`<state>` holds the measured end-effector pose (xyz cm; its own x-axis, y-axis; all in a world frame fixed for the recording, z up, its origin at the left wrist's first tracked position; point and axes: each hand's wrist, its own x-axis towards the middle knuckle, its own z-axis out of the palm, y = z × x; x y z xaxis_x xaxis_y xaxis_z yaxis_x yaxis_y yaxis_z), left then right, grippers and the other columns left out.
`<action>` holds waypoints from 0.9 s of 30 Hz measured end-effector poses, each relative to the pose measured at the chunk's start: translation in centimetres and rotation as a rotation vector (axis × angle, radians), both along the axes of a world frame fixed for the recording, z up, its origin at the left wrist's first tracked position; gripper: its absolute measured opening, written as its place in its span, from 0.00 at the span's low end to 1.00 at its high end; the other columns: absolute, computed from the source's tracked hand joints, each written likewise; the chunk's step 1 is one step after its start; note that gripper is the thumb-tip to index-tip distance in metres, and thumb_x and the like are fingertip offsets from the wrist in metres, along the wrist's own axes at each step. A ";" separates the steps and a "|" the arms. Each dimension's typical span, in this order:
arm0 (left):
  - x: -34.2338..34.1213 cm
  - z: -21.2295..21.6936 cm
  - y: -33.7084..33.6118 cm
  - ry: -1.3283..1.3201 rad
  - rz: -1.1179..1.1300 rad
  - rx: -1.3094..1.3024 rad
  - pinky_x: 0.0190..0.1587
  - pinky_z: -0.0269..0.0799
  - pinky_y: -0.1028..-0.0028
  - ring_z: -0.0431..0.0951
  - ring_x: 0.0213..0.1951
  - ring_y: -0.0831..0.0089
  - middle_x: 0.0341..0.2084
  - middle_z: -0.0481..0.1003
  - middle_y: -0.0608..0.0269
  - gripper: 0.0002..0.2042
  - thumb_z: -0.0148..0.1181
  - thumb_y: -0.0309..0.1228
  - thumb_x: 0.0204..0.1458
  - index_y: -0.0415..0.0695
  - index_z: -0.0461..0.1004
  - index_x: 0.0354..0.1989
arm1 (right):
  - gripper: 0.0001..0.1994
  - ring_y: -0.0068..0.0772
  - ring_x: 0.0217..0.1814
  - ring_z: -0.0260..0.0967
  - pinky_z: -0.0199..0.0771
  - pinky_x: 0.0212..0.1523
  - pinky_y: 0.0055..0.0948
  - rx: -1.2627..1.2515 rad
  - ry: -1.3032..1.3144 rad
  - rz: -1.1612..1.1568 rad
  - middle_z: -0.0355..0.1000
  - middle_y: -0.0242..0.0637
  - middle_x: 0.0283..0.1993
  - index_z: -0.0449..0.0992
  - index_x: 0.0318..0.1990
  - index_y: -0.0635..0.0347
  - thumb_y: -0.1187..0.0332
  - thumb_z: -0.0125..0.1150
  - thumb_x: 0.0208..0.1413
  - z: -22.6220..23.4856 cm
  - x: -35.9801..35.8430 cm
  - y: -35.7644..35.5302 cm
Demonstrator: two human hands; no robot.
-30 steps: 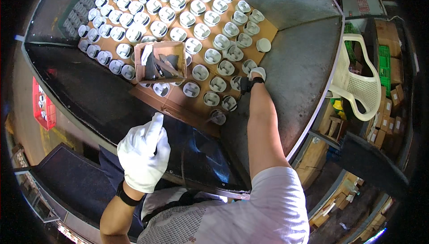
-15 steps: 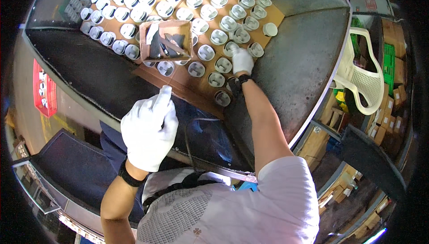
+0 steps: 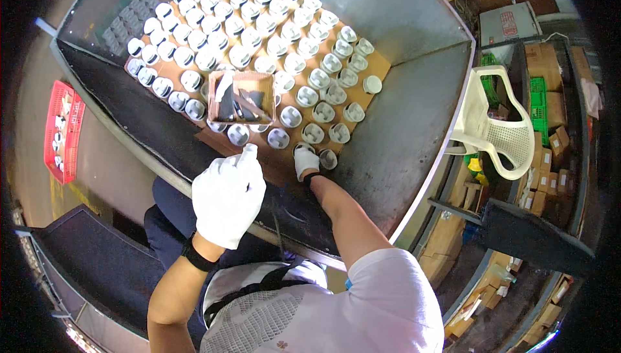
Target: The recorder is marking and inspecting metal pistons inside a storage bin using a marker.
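Note:
Many pale round metal pistons stand in rows on brown cardboard inside a dark metal bin. My right hand, in a white glove, is closed around a piston at the near edge of the rows. Just right of it stands a darker-looking piston. Closer to me, my white-gloved left hand hovers by the bin's front edge. Its index finger points up and the others are curled in; whatever they might hold is hidden. Beyond it, a small open cardboard box contains dark, slender items and a white piece.
The bin's metal wall rises to the right of the pistons. Outside stand a cream plastic chair and shelving with boxes. A red crate with parts in it is on the left, and a dark cart is at lower left.
My right hand has drawn back toward me and left, from a farther piston to one at the near edge. A piston now shows where it was. The whole view has shifted; my left hand keeps its pose.

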<state>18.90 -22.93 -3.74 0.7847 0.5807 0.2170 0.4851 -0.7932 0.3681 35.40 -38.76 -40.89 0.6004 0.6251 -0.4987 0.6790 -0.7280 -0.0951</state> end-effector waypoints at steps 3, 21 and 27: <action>0.0 0.2 0.2 0.023 0.002 -0.026 0.31 0.73 0.64 0.76 0.28 0.62 0.27 0.77 0.60 0.12 0.58 0.28 0.53 0.44 0.79 0.45 | 0.10 0.49 0.40 0.80 0.80 0.37 0.45 -0.037 -0.003 0.036 0.79 0.49 0.37 0.81 0.36 0.60 0.73 0.51 0.56 0.8 0.1 1.1; -1.2 -1.2 0.3 -0.124 -0.079 0.117 0.31 0.75 0.66 0.79 0.27 0.64 0.23 0.76 0.61 0.08 0.52 0.34 0.54 0.47 0.75 0.37 | 0.12 0.35 0.30 0.74 0.72 0.33 0.33 0.413 0.592 0.165 0.77 0.36 0.32 0.79 0.45 0.56 0.69 0.51 0.57 25.5 10.1 6.9; -0.1 -2.0 1.7 -0.805 0.081 -1.264 0.42 0.75 0.72 0.79 0.39 0.72 0.39 0.79 0.58 0.16 0.53 0.29 0.57 0.39 0.72 0.54 | 0.20 0.43 0.59 0.70 0.69 0.59 0.36 0.823 0.307 0.324 0.74 0.42 0.56 0.76 0.54 0.59 0.62 0.59 0.55 33.6 8.0 5.5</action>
<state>18.77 -21.26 -5.76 0.6601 0.7444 -0.1007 -0.1495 0.2616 0.9535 43.40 -33.27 -7.33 0.2505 0.9658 0.0673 0.6968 -0.1316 -0.7051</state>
